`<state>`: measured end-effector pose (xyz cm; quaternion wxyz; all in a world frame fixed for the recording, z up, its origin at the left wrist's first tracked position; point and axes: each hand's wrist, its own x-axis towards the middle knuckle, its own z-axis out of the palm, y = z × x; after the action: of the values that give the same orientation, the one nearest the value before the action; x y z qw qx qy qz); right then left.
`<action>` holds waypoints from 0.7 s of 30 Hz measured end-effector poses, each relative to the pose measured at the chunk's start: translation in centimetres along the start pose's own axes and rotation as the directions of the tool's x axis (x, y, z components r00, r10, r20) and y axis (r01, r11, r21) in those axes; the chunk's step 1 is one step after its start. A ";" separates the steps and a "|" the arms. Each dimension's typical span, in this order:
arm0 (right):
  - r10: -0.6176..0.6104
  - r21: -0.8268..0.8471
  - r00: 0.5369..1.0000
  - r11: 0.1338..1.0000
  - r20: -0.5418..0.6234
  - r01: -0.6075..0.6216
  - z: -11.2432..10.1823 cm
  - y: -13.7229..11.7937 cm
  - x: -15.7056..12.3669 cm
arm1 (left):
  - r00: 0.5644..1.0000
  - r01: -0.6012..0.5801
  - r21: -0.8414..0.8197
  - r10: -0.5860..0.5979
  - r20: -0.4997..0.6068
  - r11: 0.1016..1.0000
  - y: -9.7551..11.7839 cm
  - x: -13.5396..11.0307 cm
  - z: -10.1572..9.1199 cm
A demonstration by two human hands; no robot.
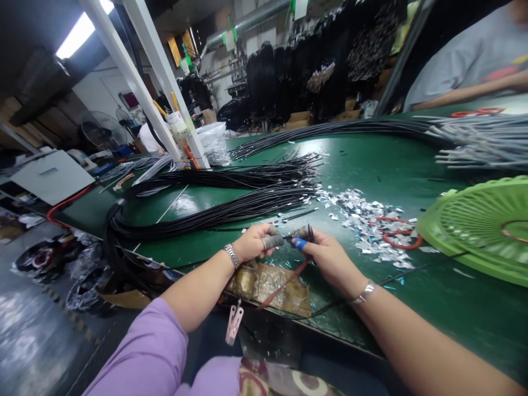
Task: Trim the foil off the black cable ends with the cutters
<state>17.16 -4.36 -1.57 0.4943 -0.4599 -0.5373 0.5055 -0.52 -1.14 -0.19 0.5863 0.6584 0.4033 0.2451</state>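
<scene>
My left hand (252, 242), with grey coverings on its fingers, is closed in a pinch above the near edge of the green table. Close to its right, my right hand (329, 254) is closed too, with blue tape on the thumb. A short piece of black cable (288, 238) shows between the fingertips of both hands. A dark pointed thing (310, 233) sticks up at my right fingers; its kind is unclear. From under my right hand a reddish strip (284, 284) runs down to the table edge, over a brown taped patch (270, 286).
Bundles of black cables (214, 212) lie behind my hands. Silvery foil scraps (367, 220) are scattered to the right, beside red-handled scissors (402, 239) and a green slotted basket (487, 225). Grey cables (482, 143) lie farther back, near another person (457, 69). A pink clothespin (234, 324) hangs in front.
</scene>
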 end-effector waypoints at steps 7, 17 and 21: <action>-0.048 -0.078 0.998 0.996 -0.047 0.044 0.0 0.3 -0.1 | 0.995 -0.026 -0.143 0.012 -0.101 0.989 0.3 0.0 0.1; -0.290 -0.364 0.950 0.903 -0.118 0.230 0.4 0.3 -0.6 | 0.999 0.026 -0.059 -0.028 -0.031 0.998 -0.3 0.1 0.1; -0.234 -0.246 0.972 0.944 -0.029 0.220 -0.1 -0.3 -0.7 | 0.999 0.029 -0.068 -0.027 0.028 0.997 -0.2 -0.2 -0.2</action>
<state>17.31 -5.11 -1.34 0.5051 -0.4662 -0.6295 0.3624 -0.79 -1.18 -0.37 0.6174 0.6354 0.3958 0.2417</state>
